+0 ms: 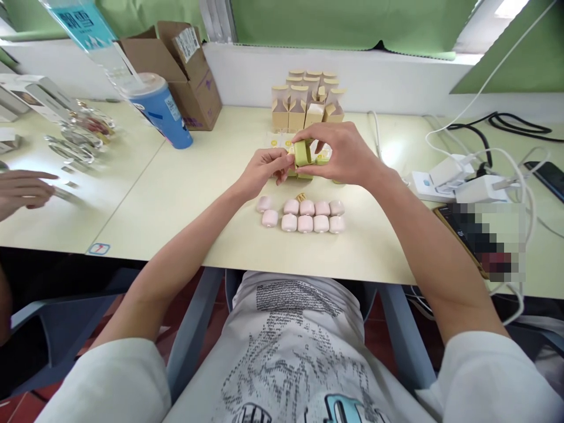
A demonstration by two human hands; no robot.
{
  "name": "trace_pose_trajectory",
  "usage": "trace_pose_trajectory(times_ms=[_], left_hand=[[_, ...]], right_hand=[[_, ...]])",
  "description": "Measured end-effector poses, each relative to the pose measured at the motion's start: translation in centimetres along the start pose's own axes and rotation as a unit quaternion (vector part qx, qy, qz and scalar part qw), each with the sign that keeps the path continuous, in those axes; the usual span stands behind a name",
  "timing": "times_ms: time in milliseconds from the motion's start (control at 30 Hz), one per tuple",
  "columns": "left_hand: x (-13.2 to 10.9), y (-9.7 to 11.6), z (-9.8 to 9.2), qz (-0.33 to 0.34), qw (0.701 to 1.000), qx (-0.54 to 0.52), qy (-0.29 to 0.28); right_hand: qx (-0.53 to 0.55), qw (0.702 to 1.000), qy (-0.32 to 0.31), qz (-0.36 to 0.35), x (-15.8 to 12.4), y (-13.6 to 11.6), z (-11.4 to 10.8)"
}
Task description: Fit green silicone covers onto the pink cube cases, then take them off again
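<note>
My right hand (341,154) is closed around a small green block (302,153), held a little above the cream table (185,194). My left hand (264,170) pinches the same green block from its left side. Just below my hands lie several small pink rounded pieces (306,215) in two rows, with a tiny gold part (301,197) among them. Behind my hands stands a cluster of small open tan and cream cartons (308,100). What lies directly under my hands is partly hidden.
A blue cup (161,111) and an open brown cardboard box (185,73) stand at the back left. Another person's hand (22,189) rests at the far left near clear plastic wrapping (79,138). White chargers and cables (467,176) and a dark phone (549,176) lie at the right.
</note>
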State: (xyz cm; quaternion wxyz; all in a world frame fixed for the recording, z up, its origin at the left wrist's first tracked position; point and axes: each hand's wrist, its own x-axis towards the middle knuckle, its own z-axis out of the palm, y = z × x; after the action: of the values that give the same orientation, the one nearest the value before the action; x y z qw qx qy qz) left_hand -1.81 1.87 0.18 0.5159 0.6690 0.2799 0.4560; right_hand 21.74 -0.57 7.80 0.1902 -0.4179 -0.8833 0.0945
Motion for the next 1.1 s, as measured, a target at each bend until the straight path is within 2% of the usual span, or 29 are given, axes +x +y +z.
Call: trace_pose_trajectory(times_ms=[200,300,600,700,867,967,1100], left_hand=[[0.2,0.1,0.3,0.010,0.998,-0.018,0.058],[0.3,-0.1,0.0,0.014,0.998,-0.015,0.067],[-0.3,0.4,0.4,0.048,0.998,0.031,0.020],[-0.1,0.0,0.3,0.044,0.998,0.030,0.041],[0.8,-1.5,-1.0,0.018,0.989,0.048,0.136],[1.0,-2.1,-1.3,0.010,0.985,0.045,0.164],[1.0,-2.2,-1.4,-0.001,0.984,0.059,0.167]], right_hand=[[-0.039,0.999,0.015,-0.017,-0.1,-1.5,-0.3],[-0.053,0.998,0.013,-0.016,-0.2,-1.6,-0.2],[-0.073,0.997,-0.025,0.025,-0.2,-1.8,-0.1],[-0.071,0.996,0.003,0.045,-0.3,-1.3,-1.0],[-0.036,0.997,0.057,0.023,-0.9,0.7,-3.2],[-0.051,0.998,0.043,0.016,-1.1,1.8,-4.0],[-0.077,0.996,0.001,0.034,-0.9,3.1,-3.7]])
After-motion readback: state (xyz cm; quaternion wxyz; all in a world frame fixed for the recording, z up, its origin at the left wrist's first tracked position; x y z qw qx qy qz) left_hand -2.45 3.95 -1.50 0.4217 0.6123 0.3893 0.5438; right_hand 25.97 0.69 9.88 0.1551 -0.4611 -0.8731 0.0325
